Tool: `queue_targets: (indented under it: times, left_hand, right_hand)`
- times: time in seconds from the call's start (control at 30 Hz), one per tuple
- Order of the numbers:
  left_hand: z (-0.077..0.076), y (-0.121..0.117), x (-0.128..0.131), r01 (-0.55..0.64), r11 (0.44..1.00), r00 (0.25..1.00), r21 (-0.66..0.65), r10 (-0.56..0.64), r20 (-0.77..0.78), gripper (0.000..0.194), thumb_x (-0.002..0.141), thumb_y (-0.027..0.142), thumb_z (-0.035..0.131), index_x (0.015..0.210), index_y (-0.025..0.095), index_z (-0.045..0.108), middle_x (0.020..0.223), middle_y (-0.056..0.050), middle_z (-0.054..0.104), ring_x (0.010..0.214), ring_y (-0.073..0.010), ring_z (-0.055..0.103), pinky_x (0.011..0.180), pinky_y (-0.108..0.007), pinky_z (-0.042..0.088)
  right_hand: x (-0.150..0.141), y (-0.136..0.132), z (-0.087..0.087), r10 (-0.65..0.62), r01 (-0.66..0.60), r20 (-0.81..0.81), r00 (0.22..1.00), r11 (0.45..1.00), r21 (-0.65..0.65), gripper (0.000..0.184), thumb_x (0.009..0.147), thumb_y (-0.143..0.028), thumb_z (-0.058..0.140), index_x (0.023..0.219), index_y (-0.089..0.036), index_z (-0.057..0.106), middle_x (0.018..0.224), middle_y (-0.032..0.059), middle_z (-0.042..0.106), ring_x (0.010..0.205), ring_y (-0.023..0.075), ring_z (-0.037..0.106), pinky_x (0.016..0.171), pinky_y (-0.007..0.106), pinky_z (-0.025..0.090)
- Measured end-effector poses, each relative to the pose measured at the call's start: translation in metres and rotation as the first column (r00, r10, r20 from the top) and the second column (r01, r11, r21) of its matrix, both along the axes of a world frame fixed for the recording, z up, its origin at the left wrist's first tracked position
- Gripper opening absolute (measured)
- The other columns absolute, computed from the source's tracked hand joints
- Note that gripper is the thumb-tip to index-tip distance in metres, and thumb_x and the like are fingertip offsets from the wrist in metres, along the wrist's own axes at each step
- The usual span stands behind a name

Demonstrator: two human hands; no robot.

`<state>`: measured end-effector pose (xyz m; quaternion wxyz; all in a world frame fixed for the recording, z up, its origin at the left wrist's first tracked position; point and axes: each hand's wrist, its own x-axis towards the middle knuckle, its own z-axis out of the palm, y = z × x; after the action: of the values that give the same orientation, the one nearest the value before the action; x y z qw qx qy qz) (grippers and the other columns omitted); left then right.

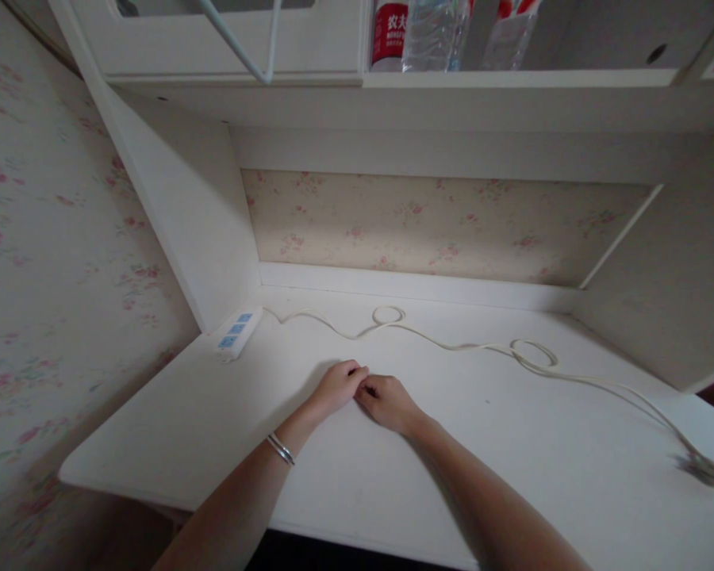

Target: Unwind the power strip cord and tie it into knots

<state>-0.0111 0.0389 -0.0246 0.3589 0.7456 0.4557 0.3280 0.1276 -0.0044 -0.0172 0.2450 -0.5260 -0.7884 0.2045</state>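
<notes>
My left hand (339, 385), with silver bangles (281, 449) at the wrist, rests on the white desk (214, 444) with its fingers curled in. Against it lies my right hand (386, 399), also closed, so the fingers of both meet near the middle of the desktop. No object shows in either hand. Behind them a cream cable (431, 339) runs across the desk in loose loops. It reaches a white power strip (238, 335) with blue socket faces, to the left of my hands and apart from them.
The cable bunches into a dark, blurred end (708, 472) at the right edge. Overhead, a shelf (512, 78) holds plastic bottles (431, 36), one with a red label. A pale looped rod or cord (243, 59) hangs before the cabinet. Side panels (184, 198) bound the desk.
</notes>
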Motion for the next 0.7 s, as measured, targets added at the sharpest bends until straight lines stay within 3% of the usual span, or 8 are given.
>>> queue_targets:
  times: [0.27, 0.43, 0.53, 0.6, 0.67, 0.7]
  left_hand:
    - [0.004, -0.001, 0.001, 0.002, 1.0, 1.0, -0.015, -0.002, 0.002, 0.032, 0.08, 0.04, 0.042, 0.058, 0.017, 0.047, 0.057, 0.003, 0.049, 0.061, -0.0123, 0.045, 0.056, -0.024, 0.031]
    - [0.003, -0.001, 0.0, 0.019, 0.999, 1.0, -0.029, -0.019, -0.002, 0.032, 0.08, 0.041, 0.041, 0.06, 0.017, 0.048, 0.057, 0.004, 0.046, 0.06, -0.0121, 0.044, 0.055, -0.024, 0.029]
    - [0.003, -0.002, -0.001, 0.023, 0.998, 1.0, -0.054, -0.023, -0.01, 0.034, 0.08, 0.045, 0.042, 0.061, 0.017, 0.049, 0.057, 0.004, 0.045, 0.059, -0.012, 0.043, 0.055, -0.024, 0.028]
    - [0.005, -0.004, -0.001, 0.018, 0.997, 1.0, -0.075, -0.02, -0.02, 0.035, 0.079, 0.046, 0.042, 0.061, 0.017, 0.05, 0.058, 0.004, 0.047, 0.06, -0.0122, 0.044, 0.055, -0.024, 0.029]
    - [0.007, -0.005, 0.0, 0.012, 0.996, 1.0, -0.089, -0.014, -0.025, 0.035, 0.078, 0.047, 0.043, 0.061, 0.017, 0.051, 0.058, 0.004, 0.048, 0.06, -0.0124, 0.044, 0.055, -0.024, 0.029]
    - [0.008, -0.006, 0.0, 0.009, 0.996, 1.0, -0.093, -0.011, -0.026, 0.035, 0.078, 0.047, 0.043, 0.061, 0.017, 0.051, 0.058, 0.004, 0.048, 0.06, -0.0124, 0.045, 0.055, -0.024, 0.029]
  right_hand:
    - [0.0, 0.0, 0.001, 0.016, -0.016, -0.02, 1.0, 1.0, -0.005, 0.025, 0.084, -0.025, 0.043, 0.076, -0.019, 0.066, 0.071, 0.0012, 0.066, 0.061, 0.0114, 0.054, 0.057, 0.021, 0.033]
    - [0.02, 0.003, 0.015, 0.03, -0.039, -0.116, 0.993, 0.996, -0.077, 0.032, 0.086, -0.034, 0.04, 0.078, -0.019, 0.066, 0.066, -0.0011, 0.063, 0.058, 0.0112, 0.052, 0.053, 0.021, 0.034]
    - [0.061, 0.01, 0.026, -0.148, 0.129, -0.162, 0.976, 0.985, -0.118, 0.032, 0.085, -0.039, 0.041, 0.086, -0.019, 0.066, 0.07, -0.0005, 0.065, 0.057, 0.0114, 0.055, 0.055, 0.022, 0.039]
    - [0.103, 0.015, 0.031, -0.304, 0.29, -0.139, 0.943, 0.95, -0.114, 0.033, 0.083, -0.042, 0.042, 0.091, -0.019, 0.065, 0.071, 0.0012, 0.066, 0.055, 0.0121, 0.057, 0.055, 0.023, 0.042]
    - [0.156, 0.017, 0.033, -0.479, 0.47, -0.112, 0.871, 0.877, -0.096, 0.034, 0.081, -0.044, 0.044, 0.095, -0.019, 0.064, 0.072, 0.0032, 0.067, 0.055, 0.0135, 0.058, 0.054, 0.025, 0.042]
    - [0.185, 0.017, 0.032, -0.589, 0.585, -0.097, 0.802, 0.808, -0.076, 0.035, 0.08, -0.044, 0.045, 0.095, -0.019, 0.064, 0.07, 0.0046, 0.067, 0.053, 0.0149, 0.058, 0.052, 0.026, 0.041]
